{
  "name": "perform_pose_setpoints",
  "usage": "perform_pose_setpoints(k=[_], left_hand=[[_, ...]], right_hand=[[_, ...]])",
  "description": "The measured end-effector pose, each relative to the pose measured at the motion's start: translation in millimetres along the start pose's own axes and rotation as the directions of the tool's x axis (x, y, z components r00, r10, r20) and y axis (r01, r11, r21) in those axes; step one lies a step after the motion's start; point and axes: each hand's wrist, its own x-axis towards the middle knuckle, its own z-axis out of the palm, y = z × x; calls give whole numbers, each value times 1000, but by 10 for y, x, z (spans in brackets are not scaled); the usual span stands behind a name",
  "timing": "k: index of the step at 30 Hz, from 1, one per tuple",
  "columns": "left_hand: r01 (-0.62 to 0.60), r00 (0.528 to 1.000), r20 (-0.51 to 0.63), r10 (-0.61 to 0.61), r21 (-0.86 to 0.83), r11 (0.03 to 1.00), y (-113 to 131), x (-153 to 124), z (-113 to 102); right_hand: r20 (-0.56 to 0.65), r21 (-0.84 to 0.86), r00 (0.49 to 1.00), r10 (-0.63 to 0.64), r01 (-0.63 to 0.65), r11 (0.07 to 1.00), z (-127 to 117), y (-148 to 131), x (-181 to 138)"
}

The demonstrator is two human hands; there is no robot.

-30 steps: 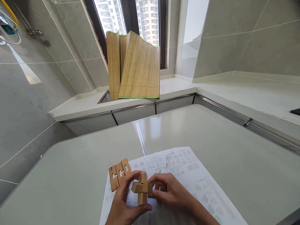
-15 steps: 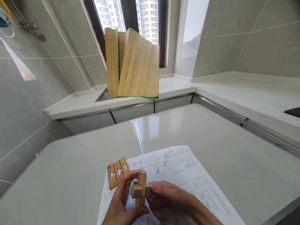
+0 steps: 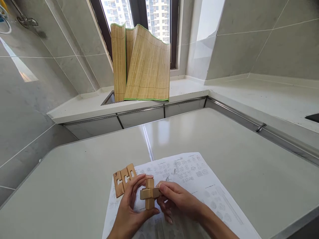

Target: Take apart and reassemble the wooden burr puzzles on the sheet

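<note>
A small wooden burr puzzle (image 3: 150,194), made of crossed square blocks, is held above a printed sheet. My left hand (image 3: 132,202) grips its upright block, with fingers at the top and thumb at the bottom. On the other side, my right hand (image 3: 176,200) pinches the end of the block that sticks out to the right. Just beyond my left hand, several flat wooden pieces with cut-out slots (image 3: 122,179) lie side by side, partly on the paper.
The printed paper sheet (image 3: 189,166) with small diagrams lies on a pale table (image 3: 74,186) with a seam (image 3: 148,142) running across it. Behind stands a folded bamboo mat (image 3: 147,66) on a white ledge (image 3: 189,88) below a window.
The puzzle has turned slightly, so its left block shows a long side rather than its end. My right hand's lower fingers have spread a little. The whole view has shifted slightly.
</note>
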Motion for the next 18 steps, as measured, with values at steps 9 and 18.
perform_pose_setpoints(k=[9, 18], left_hand=[[-55, 997, 62, 47, 140, 989, 13, -6, -28], [-33, 994, 104, 35, -21, 999, -67, 28, -20]], right_hand=[[20, -95, 999, -37, 39, 995, -10, -41, -47], [5, 2, 1000, -3, 3, 1000, -29, -26, -58]])
